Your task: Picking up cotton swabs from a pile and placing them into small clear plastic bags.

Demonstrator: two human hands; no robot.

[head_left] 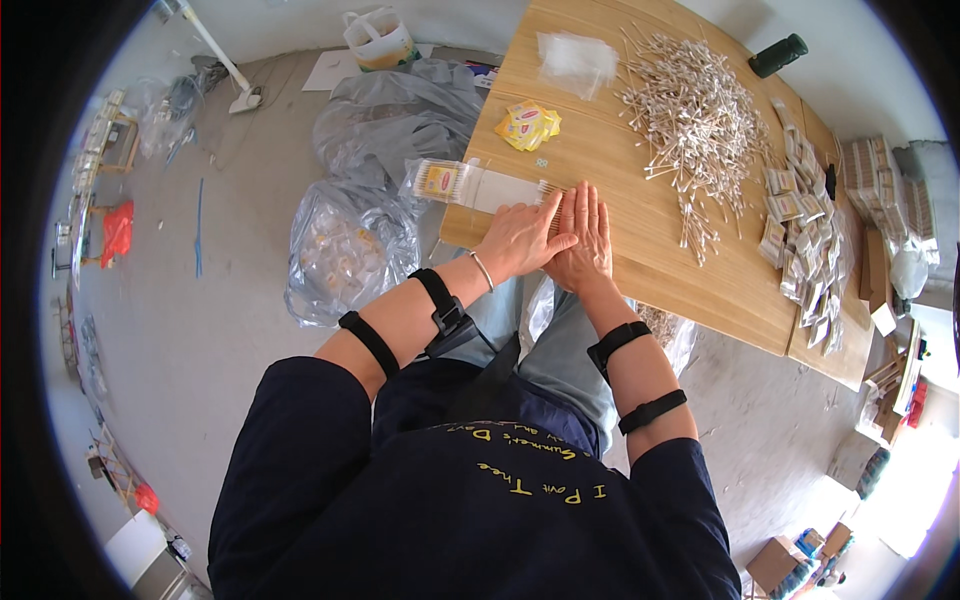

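Observation:
Both hands are together at the table's near edge. Thin-stick cotton swabs (545, 187) show between and beside the fingers. My left hand (515, 240) curls over the swabs, its thumb reaching across toward the other palm. Flat against their right side lies my right hand (583, 240), fingers straight and side by side. How many swabs lie beneath the hands is hidden. Left of them a white strip (492, 190) lies on the table. At its left end, a clear packet of swabs with a yellow label (438, 181) overhangs the table corner.
On the wooden table (590, 130) are yellow cards (528, 125), clear bags (577, 65), a large loose swab heap (695, 105), a dark green cylinder (778, 56) and many filled packets (800, 225). A plastic bag of packets (345, 255) stands left of the table.

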